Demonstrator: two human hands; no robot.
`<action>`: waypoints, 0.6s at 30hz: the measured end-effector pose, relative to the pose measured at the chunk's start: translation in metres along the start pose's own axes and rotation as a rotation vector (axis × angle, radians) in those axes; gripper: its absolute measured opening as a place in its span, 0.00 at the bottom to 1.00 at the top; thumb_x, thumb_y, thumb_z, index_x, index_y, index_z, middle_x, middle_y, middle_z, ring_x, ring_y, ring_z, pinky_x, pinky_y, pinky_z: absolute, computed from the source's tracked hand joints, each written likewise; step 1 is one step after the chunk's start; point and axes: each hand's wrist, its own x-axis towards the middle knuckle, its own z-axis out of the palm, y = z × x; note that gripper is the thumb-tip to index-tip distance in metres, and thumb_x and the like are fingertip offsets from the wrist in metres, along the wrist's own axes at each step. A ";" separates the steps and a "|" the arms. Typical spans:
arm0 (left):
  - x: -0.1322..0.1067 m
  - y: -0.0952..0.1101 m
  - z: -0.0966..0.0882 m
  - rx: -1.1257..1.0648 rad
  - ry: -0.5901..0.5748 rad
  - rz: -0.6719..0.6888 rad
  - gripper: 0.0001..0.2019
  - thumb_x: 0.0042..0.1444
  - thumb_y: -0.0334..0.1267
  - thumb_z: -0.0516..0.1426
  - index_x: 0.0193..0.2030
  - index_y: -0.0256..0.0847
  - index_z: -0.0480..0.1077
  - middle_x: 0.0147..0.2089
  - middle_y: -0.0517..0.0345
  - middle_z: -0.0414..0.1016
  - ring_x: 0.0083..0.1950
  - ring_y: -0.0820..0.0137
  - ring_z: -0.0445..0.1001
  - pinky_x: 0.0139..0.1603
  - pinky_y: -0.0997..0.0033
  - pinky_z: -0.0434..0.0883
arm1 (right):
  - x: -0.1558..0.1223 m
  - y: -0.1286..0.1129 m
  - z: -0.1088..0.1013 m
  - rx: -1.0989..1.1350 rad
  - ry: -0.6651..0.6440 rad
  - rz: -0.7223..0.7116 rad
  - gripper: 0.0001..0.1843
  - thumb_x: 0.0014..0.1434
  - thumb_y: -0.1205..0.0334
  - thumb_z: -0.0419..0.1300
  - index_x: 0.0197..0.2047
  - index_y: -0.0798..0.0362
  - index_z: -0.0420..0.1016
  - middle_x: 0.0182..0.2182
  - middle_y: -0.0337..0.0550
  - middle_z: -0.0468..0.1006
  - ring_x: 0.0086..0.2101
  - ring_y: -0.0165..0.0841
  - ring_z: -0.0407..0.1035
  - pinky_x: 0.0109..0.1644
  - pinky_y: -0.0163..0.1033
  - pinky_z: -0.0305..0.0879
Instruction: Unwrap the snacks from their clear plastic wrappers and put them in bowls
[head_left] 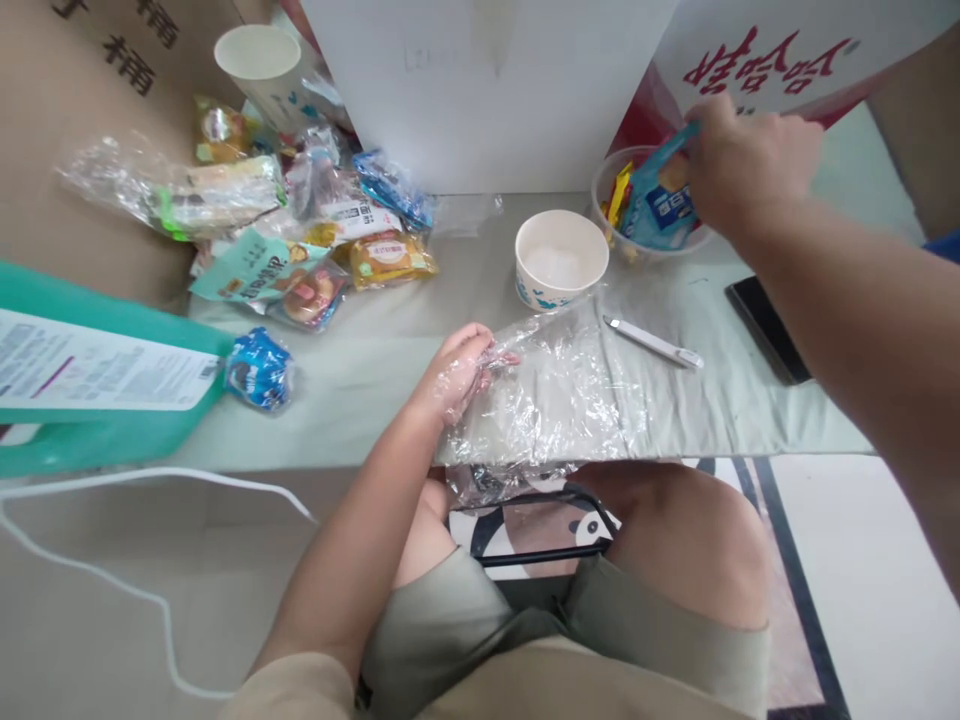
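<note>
My left hand [463, 372] is closed on the edge of a clear plastic bag [559, 400], which spreads crinkled over the table's front edge. My right hand [750, 165] reaches to the far right and pinches the top corner of a blue snack packet [660, 205]. The packet's lower part is inside a clear plastic bowl [705, 238], beside a yellow wrapper [619, 195]. Left of that bowl stands a white paper bowl [561, 250] with a blue pattern. A white utility knife [652, 342] lies just right of the bag.
Several wrapped snacks [315, 230] are heaped at the back left, near a paper cup [259, 60]. A blue wrapped item [259, 368] lies by a green container [112, 370]. A dark phone [769, 330] sits under my right forearm. White boxes [487, 90] stand behind.
</note>
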 end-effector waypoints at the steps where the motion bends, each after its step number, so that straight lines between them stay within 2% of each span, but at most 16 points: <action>1: 0.000 -0.001 -0.001 0.002 -0.004 0.005 0.08 0.62 0.36 0.54 0.32 0.42 0.60 0.29 0.56 0.80 0.14 0.82 0.54 0.16 0.82 0.50 | 0.004 0.003 0.007 -0.060 -0.037 -0.003 0.21 0.72 0.59 0.54 0.61 0.62 0.73 0.46 0.69 0.82 0.50 0.53 0.78 0.41 0.56 0.55; 3: 0.001 -0.003 -0.002 0.006 -0.011 0.011 0.07 0.62 0.36 0.54 0.32 0.42 0.60 0.29 0.55 0.81 0.14 0.82 0.54 0.16 0.81 0.50 | 0.009 0.005 0.014 -0.161 -0.088 0.044 0.21 0.70 0.55 0.56 0.58 0.60 0.75 0.48 0.61 0.83 0.50 0.48 0.78 0.40 0.54 0.54; 5: 0.001 -0.003 -0.002 0.011 -0.015 0.010 0.07 0.63 0.36 0.53 0.33 0.42 0.61 0.30 0.54 0.82 0.15 0.82 0.55 0.16 0.81 0.50 | 0.009 0.004 0.015 -0.162 -0.108 -0.002 0.23 0.70 0.54 0.54 0.59 0.61 0.75 0.54 0.59 0.80 0.52 0.45 0.77 0.39 0.53 0.53; 7: 0.000 -0.003 -0.002 0.015 -0.010 0.002 0.07 0.63 0.36 0.53 0.33 0.42 0.61 0.30 0.55 0.82 0.15 0.81 0.55 0.16 0.81 0.51 | 0.007 0.001 0.012 -0.139 -0.146 -0.015 0.26 0.68 0.54 0.54 0.62 0.61 0.74 0.60 0.58 0.75 0.56 0.46 0.74 0.41 0.53 0.55; 9: 0.000 -0.002 -0.001 0.017 -0.007 -0.006 0.08 0.63 0.35 0.53 0.32 0.42 0.61 0.30 0.55 0.82 0.15 0.82 0.55 0.16 0.81 0.50 | 0.005 -0.001 0.010 -0.094 -0.177 -0.015 0.30 0.64 0.55 0.58 0.66 0.58 0.71 0.65 0.58 0.72 0.58 0.47 0.72 0.43 0.53 0.57; 11: 0.001 -0.002 -0.001 0.017 -0.012 -0.004 0.08 0.63 0.35 0.53 0.32 0.42 0.61 0.30 0.55 0.82 0.14 0.82 0.54 0.16 0.80 0.49 | 0.005 0.002 0.011 -0.051 -0.166 -0.024 0.36 0.60 0.55 0.62 0.70 0.58 0.66 0.64 0.58 0.73 0.59 0.47 0.71 0.45 0.52 0.58; 13: 0.002 -0.004 -0.001 0.016 -0.020 0.005 0.08 0.63 0.36 0.54 0.31 0.42 0.61 0.30 0.56 0.82 0.14 0.82 0.54 0.16 0.80 0.49 | 0.006 0.006 0.013 -0.028 -0.131 -0.039 0.39 0.60 0.50 0.60 0.70 0.60 0.66 0.61 0.58 0.75 0.57 0.45 0.72 0.44 0.52 0.59; 16: 0.003 -0.007 -0.002 0.021 -0.022 0.017 0.08 0.61 0.37 0.55 0.31 0.43 0.61 0.30 0.57 0.81 0.15 0.81 0.55 0.16 0.79 0.49 | 0.002 0.011 0.015 -0.058 -0.062 -0.092 0.33 0.62 0.46 0.57 0.61 0.61 0.75 0.57 0.57 0.78 0.55 0.45 0.73 0.43 0.52 0.59; 18: 0.004 -0.009 -0.003 0.031 -0.026 0.026 0.08 0.61 0.38 0.56 0.32 0.43 0.61 0.30 0.57 0.81 0.15 0.81 0.55 0.16 0.79 0.49 | -0.004 0.008 0.015 -0.088 -0.025 -0.139 0.27 0.61 0.49 0.62 0.56 0.60 0.79 0.55 0.58 0.79 0.54 0.46 0.74 0.44 0.51 0.60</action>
